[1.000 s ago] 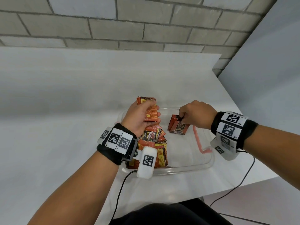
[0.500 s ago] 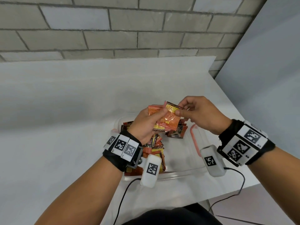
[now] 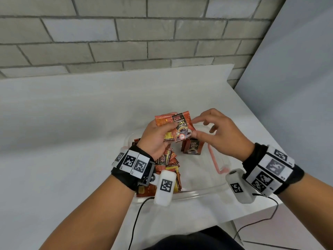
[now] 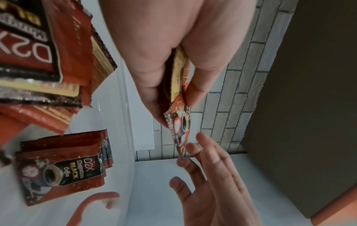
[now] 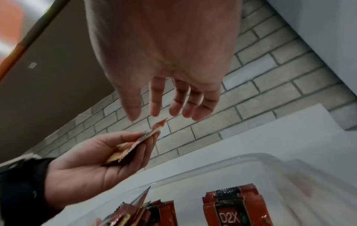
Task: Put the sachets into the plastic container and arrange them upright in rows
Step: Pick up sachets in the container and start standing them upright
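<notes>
My left hand (image 3: pixel 162 134) holds a small bunch of red coffee sachets (image 3: pixel 182 129) above the clear plastic container (image 3: pixel 198 193), thumb across their front. In the left wrist view the sachets (image 4: pixel 181 122) stick out from that hand (image 4: pixel 164 61) edge on. Just right of the bunch, my right hand (image 3: pixel 203 127) has straight, spread fingers; its fingertips (image 4: pixel 201 139) are at the sachets' edge and grip nothing. A few sachets (image 3: pixel 193 147) stand upright at the container's far side. A loose pile of sachets (image 3: pixel 167 165) fills its left side.
A pink strip (image 3: pixel 215 159) lies along the container's right inner wall. The container sits near the front right corner of the white table (image 3: pixel 72 141), and cables hang off that edge. A grey brick wall (image 3: pixel 144 42) stands behind the table.
My right hand left the upright sachets in the container, rose to the bunch in my left hand and pinched it; now its fingers are spread. The front sachet now faces me.
</notes>
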`<action>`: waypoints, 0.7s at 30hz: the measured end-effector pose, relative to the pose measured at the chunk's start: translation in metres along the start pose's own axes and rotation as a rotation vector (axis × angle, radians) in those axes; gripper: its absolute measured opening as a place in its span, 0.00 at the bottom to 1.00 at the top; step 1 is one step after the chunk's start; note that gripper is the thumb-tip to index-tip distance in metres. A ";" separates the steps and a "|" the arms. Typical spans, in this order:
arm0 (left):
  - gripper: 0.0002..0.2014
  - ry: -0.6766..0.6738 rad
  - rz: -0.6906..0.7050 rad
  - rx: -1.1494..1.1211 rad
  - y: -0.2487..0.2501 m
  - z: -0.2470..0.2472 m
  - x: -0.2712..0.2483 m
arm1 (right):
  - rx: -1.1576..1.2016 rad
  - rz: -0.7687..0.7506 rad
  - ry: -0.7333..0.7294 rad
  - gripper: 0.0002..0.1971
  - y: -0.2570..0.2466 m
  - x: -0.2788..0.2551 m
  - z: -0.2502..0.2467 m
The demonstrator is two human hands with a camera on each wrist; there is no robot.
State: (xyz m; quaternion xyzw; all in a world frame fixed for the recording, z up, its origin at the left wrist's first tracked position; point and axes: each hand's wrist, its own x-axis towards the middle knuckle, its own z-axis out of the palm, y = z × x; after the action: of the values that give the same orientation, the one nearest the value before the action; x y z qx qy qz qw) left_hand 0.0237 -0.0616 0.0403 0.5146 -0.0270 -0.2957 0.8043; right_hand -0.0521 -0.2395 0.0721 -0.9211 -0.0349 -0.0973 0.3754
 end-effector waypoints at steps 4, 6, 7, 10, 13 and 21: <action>0.09 -0.053 0.012 0.084 -0.001 0.003 -0.002 | -0.101 0.030 0.043 0.17 -0.004 0.010 -0.002; 0.11 -0.080 0.012 0.120 -0.001 0.006 -0.004 | -0.155 0.021 -0.019 0.20 -0.008 0.018 -0.004; 0.12 -0.086 0.013 0.135 -0.001 0.008 -0.005 | -0.171 0.034 -0.063 0.20 -0.011 0.022 -0.005; 0.12 -0.084 0.037 0.169 -0.002 0.011 -0.007 | -0.209 0.117 -0.212 0.15 -0.017 0.031 -0.012; 0.09 -0.058 0.050 0.171 -0.003 0.009 -0.008 | -0.254 0.163 -0.332 0.06 -0.017 0.034 -0.020; 0.10 0.057 0.047 0.082 0.008 -0.012 -0.006 | -0.586 0.295 -0.548 0.02 0.003 0.033 -0.002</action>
State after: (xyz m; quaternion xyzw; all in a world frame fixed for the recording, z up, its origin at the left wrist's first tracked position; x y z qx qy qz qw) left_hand 0.0263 -0.0460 0.0428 0.5546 -0.0280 -0.2606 0.7898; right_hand -0.0194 -0.2430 0.0781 -0.9757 0.0281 0.2001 0.0846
